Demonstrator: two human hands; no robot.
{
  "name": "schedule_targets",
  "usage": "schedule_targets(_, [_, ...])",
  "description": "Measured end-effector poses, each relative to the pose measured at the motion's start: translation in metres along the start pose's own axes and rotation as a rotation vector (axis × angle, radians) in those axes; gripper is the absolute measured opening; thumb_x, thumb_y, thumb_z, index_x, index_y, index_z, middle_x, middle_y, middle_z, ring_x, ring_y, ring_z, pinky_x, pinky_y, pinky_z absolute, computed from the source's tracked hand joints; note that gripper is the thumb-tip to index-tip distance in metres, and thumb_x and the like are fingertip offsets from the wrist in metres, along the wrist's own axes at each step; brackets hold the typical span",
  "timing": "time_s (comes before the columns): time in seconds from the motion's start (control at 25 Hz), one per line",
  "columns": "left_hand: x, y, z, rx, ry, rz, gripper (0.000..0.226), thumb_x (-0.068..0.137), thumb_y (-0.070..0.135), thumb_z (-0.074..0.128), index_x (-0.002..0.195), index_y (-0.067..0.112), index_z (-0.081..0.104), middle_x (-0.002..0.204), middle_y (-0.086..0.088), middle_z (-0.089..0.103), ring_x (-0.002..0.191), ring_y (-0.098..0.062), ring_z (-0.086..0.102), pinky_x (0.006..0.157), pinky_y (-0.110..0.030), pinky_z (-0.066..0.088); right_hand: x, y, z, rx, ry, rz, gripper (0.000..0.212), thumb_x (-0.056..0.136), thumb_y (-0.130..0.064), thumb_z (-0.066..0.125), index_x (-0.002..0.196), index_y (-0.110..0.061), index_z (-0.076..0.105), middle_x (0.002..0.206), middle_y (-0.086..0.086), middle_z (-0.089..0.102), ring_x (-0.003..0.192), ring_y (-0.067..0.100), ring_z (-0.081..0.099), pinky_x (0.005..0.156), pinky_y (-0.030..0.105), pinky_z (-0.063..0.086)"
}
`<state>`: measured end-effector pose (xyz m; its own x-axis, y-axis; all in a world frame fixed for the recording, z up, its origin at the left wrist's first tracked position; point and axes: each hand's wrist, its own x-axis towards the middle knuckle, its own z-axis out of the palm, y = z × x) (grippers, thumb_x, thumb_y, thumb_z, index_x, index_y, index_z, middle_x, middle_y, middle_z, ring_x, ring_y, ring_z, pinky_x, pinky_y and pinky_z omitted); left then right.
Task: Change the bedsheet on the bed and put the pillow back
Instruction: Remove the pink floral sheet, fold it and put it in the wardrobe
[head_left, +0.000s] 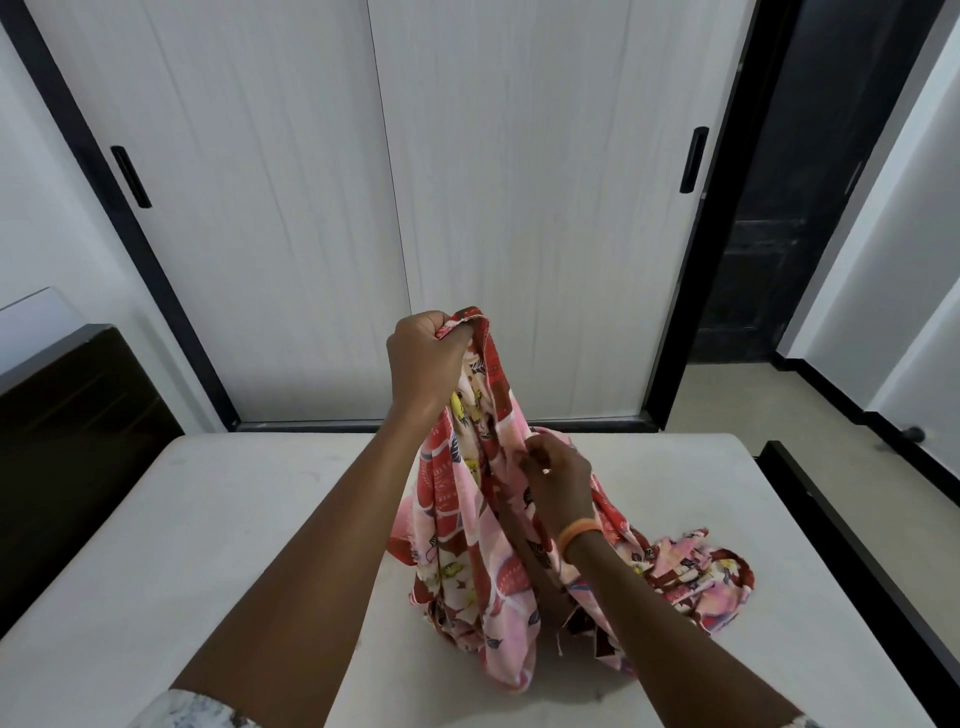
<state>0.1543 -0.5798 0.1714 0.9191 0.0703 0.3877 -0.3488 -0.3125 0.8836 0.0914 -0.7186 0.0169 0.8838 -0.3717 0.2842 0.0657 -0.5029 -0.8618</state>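
Head camera is looking down on a bare white mattress (218, 545), and every place below is given from it. A pink and red floral bedsheet (467, 525) with yellow blossoms is hanging bunched above its middle, the thin, crumpled cloth trailing down and pooling on the mattress toward its right edge. The left hand (423, 364) is gripping the sheet's hemmed top edge in a fist, raised high. The right hand (558, 480), wearing an orange wristband (577, 532), is pinching a fold lower down. Any lettering on the print is too small to read.
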Motion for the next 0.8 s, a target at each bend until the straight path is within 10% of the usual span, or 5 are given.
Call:
schedule_targets(0.24, [0.010,-0.038,-0.026,0.291,0.082,-0.058,0.043,0.087,0.026,0.067,0.053,0.011,0.044,0.048,-0.001,0.040,0.048,-0.019,0.036,0.052,-0.029,0.030,0.033,0.014,-0.042,0.755,-0.082,0.396,0.025,0.098,-0.021,0.055,0.078,-0.010,0.065,0.072,0.013,0.061,0.068,0.025,0.054,0.064,0.036,0.047])
schedule_targets(0.36, [-0.007,-0.047,-0.022,0.545,-0.095,-0.133,0.018,0.082,0.022,0.072,0.092,0.010,0.064,0.090,-0.008,0.061,0.084,-0.025,0.061,0.066,-0.029,0.043,0.045,-0.007,-0.046,0.742,-0.159,0.425,0.024,0.097,-0.025,0.055,0.084,-0.009,0.065,0.079,0.018,0.063,0.075,0.029,0.058,0.075,0.042,0.048])
schedule_targets(0.48, [-0.031,-0.030,0.001,0.413,-0.491,-0.036,0.092,0.067,0.024,0.088,0.145,0.021,0.040,0.145,-0.003,0.045,0.128,-0.022,0.048,0.103,-0.034,0.044,0.044,-0.035,-0.046,0.594,-0.385,0.259,0.041,0.095,-0.040,0.060,0.096,0.001,0.062,0.082,0.019,0.064,0.073,0.030,0.061,0.070,0.039,0.050])
schedule_targets(0.8, [-0.038,-0.023,0.019,0.382,-0.590,0.182,0.017,0.094,0.021,0.062,0.093,0.016,0.078,0.074,0.010,0.070,0.061,-0.001,0.062,0.059,-0.024,0.052,0.042,-0.041,-0.077,0.096,-0.473,-0.046,0.030,0.075,-0.005,0.080,0.099,-0.008,0.062,0.087,0.012,0.066,0.074,0.021,0.063,0.069,0.035,0.054])
